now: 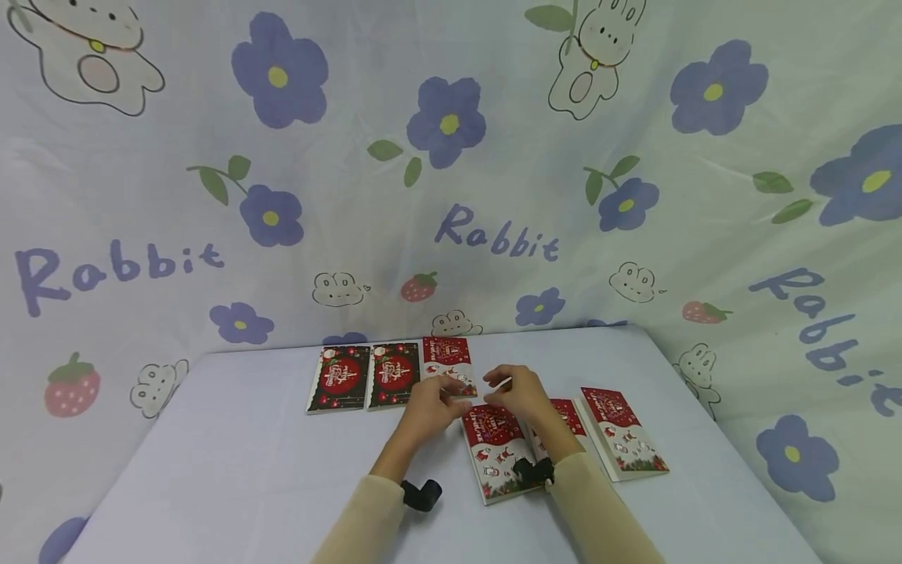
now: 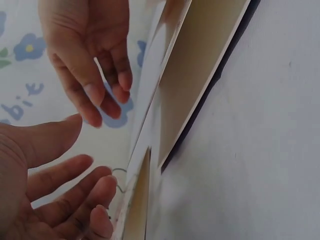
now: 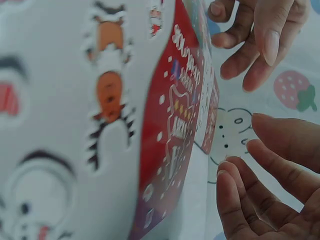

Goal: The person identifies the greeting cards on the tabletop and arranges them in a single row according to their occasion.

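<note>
Hands: we've got both bare and relaxed, fingers softly bent, thumbs apart, gripping nothing. Our left hand (image 1: 426,407) and right hand (image 1: 520,393) face each other, close, with a gap between.
Backdrop: rabbit-and-flower cloth (image 1: 366,227) behind everything, "Rabbit" lettering repeated across it.
Table: plain white tabletop (image 1: 232,454), all our cards lying on it.
Sleeves: cream left sleeve (image 1: 366,521) and right sleeve (image 1: 599,509) on our forearms.
Front cards: three red-and-white Christmas ones. Front-left card (image 1: 496,442) sits just below our hands, middle card (image 1: 569,411) is mostly hidden by our right arm, far-right card (image 1: 623,435) gapes a little.
Back cards: left dark card (image 1: 341,377), right dark card (image 1: 395,372), then back red card (image 1: 447,352), all side by side. Our left fingers partly cover that last one; can't tell if they touch.
Wrist bits: one black gadget (image 1: 421,496) per wrist.
</note>
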The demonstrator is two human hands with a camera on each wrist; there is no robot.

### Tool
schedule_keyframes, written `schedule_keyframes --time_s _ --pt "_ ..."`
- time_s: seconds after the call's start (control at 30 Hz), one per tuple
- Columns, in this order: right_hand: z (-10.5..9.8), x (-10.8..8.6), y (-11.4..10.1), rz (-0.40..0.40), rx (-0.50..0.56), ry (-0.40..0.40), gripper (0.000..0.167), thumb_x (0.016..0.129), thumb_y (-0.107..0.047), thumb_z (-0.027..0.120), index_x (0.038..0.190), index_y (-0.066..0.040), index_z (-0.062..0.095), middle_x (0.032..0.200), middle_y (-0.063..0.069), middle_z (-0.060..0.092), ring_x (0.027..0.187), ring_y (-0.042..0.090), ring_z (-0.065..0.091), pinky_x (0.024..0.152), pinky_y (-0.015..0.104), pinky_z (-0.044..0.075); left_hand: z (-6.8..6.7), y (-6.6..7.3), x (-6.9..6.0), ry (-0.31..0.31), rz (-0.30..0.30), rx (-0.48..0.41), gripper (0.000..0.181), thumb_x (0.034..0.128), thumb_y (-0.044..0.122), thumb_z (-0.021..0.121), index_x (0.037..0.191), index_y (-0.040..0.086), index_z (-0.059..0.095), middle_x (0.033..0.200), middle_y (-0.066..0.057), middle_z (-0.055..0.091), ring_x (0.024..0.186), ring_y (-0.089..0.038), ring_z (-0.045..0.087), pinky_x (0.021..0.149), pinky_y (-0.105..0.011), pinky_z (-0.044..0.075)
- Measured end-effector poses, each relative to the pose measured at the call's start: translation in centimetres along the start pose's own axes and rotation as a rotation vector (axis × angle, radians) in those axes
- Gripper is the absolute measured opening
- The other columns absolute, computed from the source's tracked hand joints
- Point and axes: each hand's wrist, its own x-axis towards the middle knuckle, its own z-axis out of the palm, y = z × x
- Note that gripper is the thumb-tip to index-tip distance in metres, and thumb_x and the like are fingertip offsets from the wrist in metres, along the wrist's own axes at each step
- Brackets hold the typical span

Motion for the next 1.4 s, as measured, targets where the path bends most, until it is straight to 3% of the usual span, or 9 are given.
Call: schedule_keyframes --time_s 0.53,1.07,1.4 --pt "-1.3 -1.2 1.9 0.034 0.093 0.017 0.019 0.091 -0.007 0.081 0.110 -0.005 0.077 0.103 0.006 0.071 0.088 0.020 0.064 0.075 0.037 0.055 1.4 -0.2 -0.7 0.054 -0.002 0.038 0.031 0.0893 0.018 0.085 0.115 0.003 0.076 0.112 -0.011 0.072 0.093 -0.023 0.061 0.074 -0.036 0.050" --pt "-1.6 -1.0 1.9 0.061 0.066 0.009 0.015 0.091 -0.006 0.081 0.105 -0.005 0.076 0.097 0.004 0.070 0.085 0.021 0.064 0.071 0.038 0.053 1.9 -1.0 -1.1 0.078 -0.012 0.084 0.030 0.0873 0.017 0.087 0.110 0.000 0.077 0.098 -0.007 0.068 0.083 -0.018 0.057 0.069 -0.033 0.048" --pt "-1.7 -1.1 2.5 0.051 0.061 0.023 0.011 0.091 -0.003 0.079 0.102 -0.005 0.076 0.096 0.003 0.070 0.084 0.020 0.064 0.072 0.038 0.053 2.4 -1.3 -1.1 0.094 0.006 0.121 0.020 0.0836 0.009 0.087 0.099 0.001 0.078 0.089 -0.005 0.067 0.075 -0.014 0.053 0.065 -0.031 0.046"
